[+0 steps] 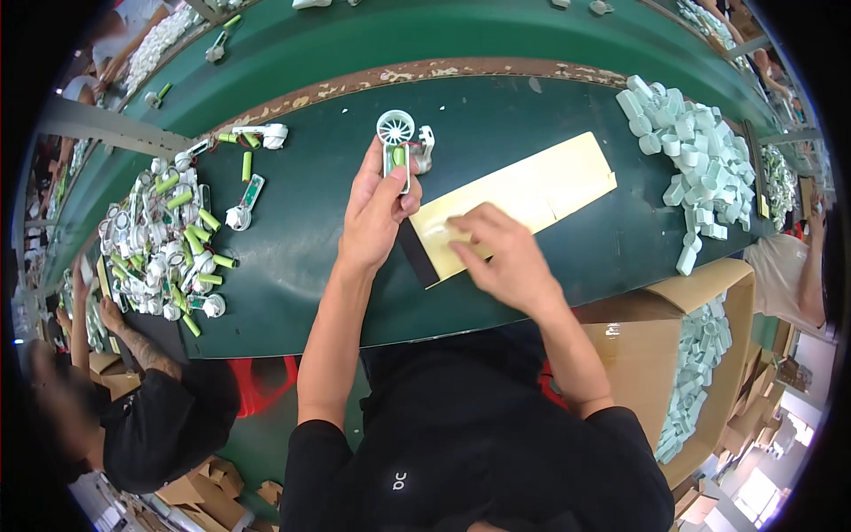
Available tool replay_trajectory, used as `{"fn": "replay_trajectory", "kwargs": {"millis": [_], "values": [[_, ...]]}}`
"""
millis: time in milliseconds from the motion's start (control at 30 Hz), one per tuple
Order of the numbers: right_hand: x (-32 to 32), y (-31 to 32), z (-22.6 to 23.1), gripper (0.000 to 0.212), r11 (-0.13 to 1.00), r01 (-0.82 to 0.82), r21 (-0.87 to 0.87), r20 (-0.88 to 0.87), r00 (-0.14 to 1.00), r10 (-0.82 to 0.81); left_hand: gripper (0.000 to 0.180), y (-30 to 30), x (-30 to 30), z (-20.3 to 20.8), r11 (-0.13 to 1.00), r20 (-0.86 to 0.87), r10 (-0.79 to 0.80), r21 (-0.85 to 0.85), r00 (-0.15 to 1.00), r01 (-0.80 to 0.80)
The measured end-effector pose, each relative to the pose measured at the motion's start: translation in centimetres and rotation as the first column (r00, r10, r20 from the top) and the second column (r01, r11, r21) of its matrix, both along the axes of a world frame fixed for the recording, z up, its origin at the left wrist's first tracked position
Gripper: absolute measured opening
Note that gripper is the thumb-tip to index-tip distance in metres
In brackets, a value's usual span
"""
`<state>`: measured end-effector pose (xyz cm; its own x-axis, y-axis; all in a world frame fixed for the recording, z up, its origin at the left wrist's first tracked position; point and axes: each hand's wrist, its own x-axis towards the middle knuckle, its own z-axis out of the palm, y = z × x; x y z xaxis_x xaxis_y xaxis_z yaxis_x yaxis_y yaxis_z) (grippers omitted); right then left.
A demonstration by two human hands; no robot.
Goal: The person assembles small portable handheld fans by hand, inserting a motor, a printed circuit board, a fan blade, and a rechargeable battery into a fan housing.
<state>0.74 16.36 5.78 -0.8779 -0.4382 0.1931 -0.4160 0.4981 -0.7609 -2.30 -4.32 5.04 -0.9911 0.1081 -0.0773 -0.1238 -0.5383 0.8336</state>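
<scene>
My left hand [377, 208] is closed round a pale handheld fan housing [395, 130], its round spoked grille pointing away from me. A green battery cell [399, 158] lies in the handle part, under my thumb. Beside the grille, a white motor piece [425, 149] hangs on thin wires. Over a long yellow sheet [541, 188] hovers or rests my right hand [511, 262], thumb and fingers apart and slightly blurred. Whether its fingertips touch the sheet I cannot tell. A black strip [417, 254] shows at the sheet's left end.
Left on the green table [292, 257] is a pile of white motor assemblies [160, 239] with green cells. Pale green housings [696, 151] are heaped at the right. A cardboard box [629, 355] of similar parts stands below the right edge. A co-worker [168, 408] sits at left.
</scene>
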Motion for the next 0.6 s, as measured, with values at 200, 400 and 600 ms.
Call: {"fn": "replay_trajectory", "kwargs": {"millis": [200, 400, 600], "values": [[2.7, -3.1, -1.8, 0.023, 1.000, -0.016, -0.021, 0.052, 0.998, 0.018, 0.042, -0.9, -0.1, -0.9, 0.999, -0.051, 0.053, 0.007, 0.997, -0.052], [1.3, -5.8, -2.7, 0.034, 0.998, 0.059, -0.031, -0.113, 0.992, -0.062, 0.045, -0.9, -0.1, -1.1, 0.997, -0.053, 0.072, -0.024, 0.996, -0.073], [0.7, -6.3, -3.4, 0.034, 0.996, 0.017, 0.089, -0.175, 0.985, -0.001, 0.051, -0.9, -0.2, -0.7, 0.996, -0.024, 0.085, -0.009, 0.996, -0.085]]}}
